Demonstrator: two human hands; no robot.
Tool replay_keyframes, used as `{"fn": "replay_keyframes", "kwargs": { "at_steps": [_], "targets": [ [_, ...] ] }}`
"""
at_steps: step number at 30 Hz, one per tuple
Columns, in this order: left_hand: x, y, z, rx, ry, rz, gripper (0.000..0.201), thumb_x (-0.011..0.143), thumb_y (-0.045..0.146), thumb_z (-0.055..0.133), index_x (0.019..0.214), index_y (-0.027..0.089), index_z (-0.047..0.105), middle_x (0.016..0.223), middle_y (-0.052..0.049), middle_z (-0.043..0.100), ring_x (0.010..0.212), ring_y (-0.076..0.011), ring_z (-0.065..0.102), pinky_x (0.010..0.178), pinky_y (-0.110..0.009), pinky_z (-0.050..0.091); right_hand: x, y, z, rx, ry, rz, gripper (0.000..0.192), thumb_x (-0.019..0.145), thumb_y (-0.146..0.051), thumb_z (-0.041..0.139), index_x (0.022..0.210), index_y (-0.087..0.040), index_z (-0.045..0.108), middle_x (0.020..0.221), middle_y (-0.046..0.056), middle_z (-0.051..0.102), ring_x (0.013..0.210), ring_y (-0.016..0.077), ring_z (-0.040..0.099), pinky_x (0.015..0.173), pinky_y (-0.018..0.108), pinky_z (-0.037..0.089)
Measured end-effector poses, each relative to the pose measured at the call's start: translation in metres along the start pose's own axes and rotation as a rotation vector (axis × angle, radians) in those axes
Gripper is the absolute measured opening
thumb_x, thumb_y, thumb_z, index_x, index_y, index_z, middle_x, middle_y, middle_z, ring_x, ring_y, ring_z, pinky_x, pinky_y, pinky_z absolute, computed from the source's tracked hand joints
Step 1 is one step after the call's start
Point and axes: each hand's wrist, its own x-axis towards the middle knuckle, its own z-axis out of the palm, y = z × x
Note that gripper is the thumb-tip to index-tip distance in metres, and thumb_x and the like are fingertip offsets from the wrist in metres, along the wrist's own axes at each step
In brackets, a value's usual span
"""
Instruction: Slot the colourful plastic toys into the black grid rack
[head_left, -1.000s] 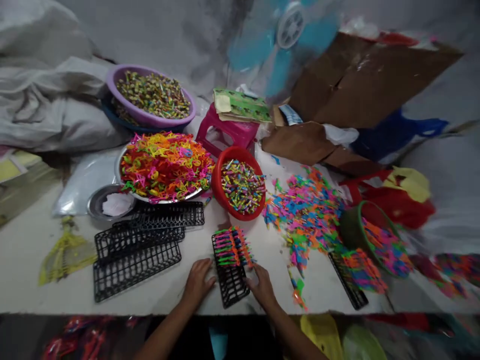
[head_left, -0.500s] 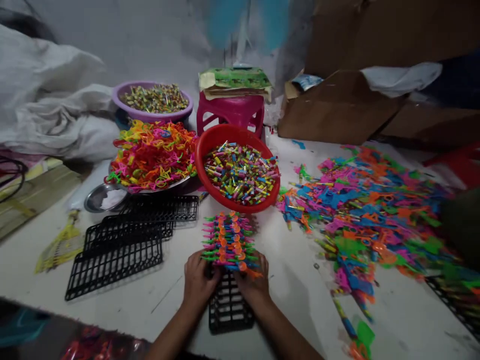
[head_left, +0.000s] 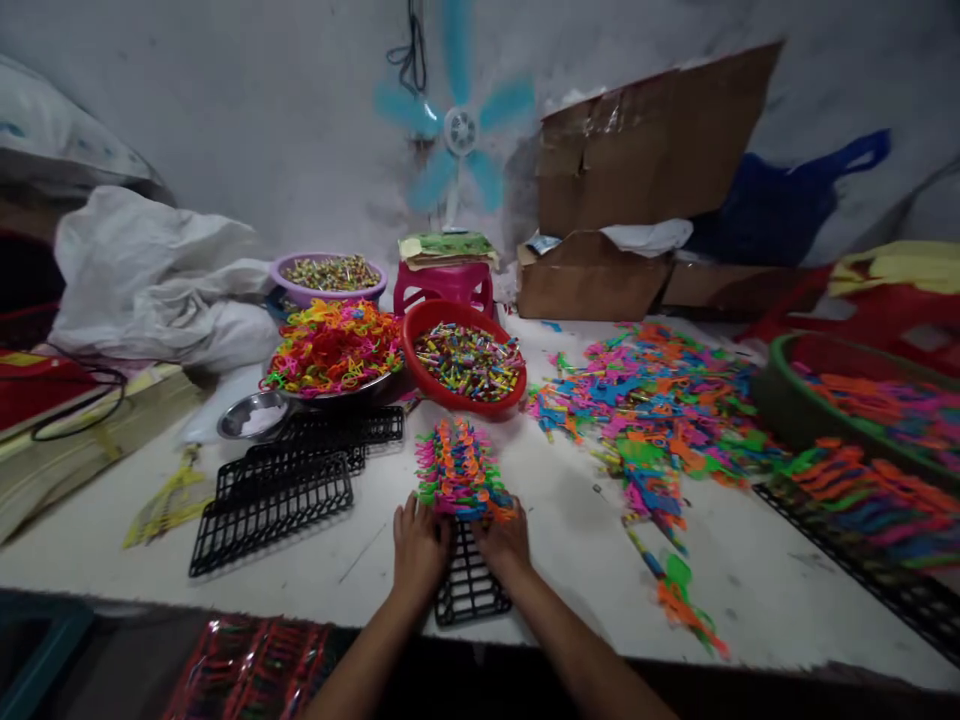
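Black plastic rack [head_left: 472,585] mid-table, near the front edge, lying lengthwise away from the person. Far part carries rows of bright plastic pieces [head_left: 457,460], orange discs uppermost; near part shows open grid.

From where I stand, left to right: white sacks [head_left: 157,280] slumped before the grey wall [head_left: 262,130]. Yellow netting [head_left: 169,505] flat on the white table [head_left: 555,570]. Small metal bowl [head_left: 232,420] near it, white lump [head_left: 263,418] inside. At least 3 more black racks [head_left: 277,510], overlapping. Purple basin [head_left: 326,298] at the back, filled with small tubes; nearer, a metal basin [head_left: 375,387] heaped with red, yellow and pink plastic loops [head_left: 337,345].

Left hand [head_left: 420,545] at the rack's left side, fingers curled by the nearest row. Cannot tell whether it grasps anything.

Beyond the rack: pink stool [head_left: 442,290] with green-covered papers [head_left: 448,247] on top; blue-bladed fan [head_left: 461,130] behind, blades blurred; red basin [head_left: 465,400] in front, full of multicoloured tubes.

Right hand [head_left: 504,540] opposite the left, fingers bent in beside an orange piece. Grip hidden; cannot tell.

Brown carton [head_left: 592,280] at the back. Before it, a loose spread of plastic toys [head_left: 652,400], trailing toward the front edge. Far right: green tub [head_left: 780,395] holding more; just before it, a loaded black rack [head_left: 930,612].
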Motion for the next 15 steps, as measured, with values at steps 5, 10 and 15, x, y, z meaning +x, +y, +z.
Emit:
{"fn": "replay_keyframes", "kwargs": {
  "at_steps": [5, 10, 15],
  "targets": [
    [-0.024, -0.003, -0.007, -0.015, 0.001, 0.081, 0.030, 0.080, 0.019, 0.044, 0.107, 0.018, 0.057, 0.112, -0.006, 0.057, 0.115, -0.0277, 0.037, 0.099, -0.049, 0.025, -0.029, -0.004, -0.005, 0.009, 0.037, 0.036, 0.022, 0.069, -0.023, 0.057, 0.088, -0.021, 0.066, 0.098, 0.007, 0.056, 0.095, 0.0242, 0.045, 0.085, 0.037, 0.037],
    [-0.023, 0.000, -0.013, -0.044, 0.067, 0.115, 0.030, 0.078, 0.015, 0.045, 0.105, 0.020, 0.057, 0.112, -0.006, 0.056, 0.109, -0.0255, 0.043, 0.095, -0.046, 0.031, -0.027, 0.004, 0.005, 0.038, 0.097, -0.081, 0.032, 0.067, -0.024, 0.054, 0.097, -0.021, 0.064, 0.100, 0.008, 0.059, 0.100, 0.0265, 0.046, 0.086, 0.042, 0.038],
    [-0.027, -0.006, -0.013, -0.048, 0.123, 0.102, 0.033, 0.077, 0.013, 0.045, 0.105, 0.022, 0.057, 0.111, -0.006, 0.056, 0.108, -0.0258, 0.045, 0.094, -0.048, 0.034, -0.022, 0.001, 0.017, 0.146, 0.159, -0.103, 0.019, 0.070, -0.027, 0.052, 0.081, -0.022, 0.067, 0.085, 0.007, 0.064, 0.084, 0.0259, 0.055, 0.076, 0.040, 0.044]
  ]
}}
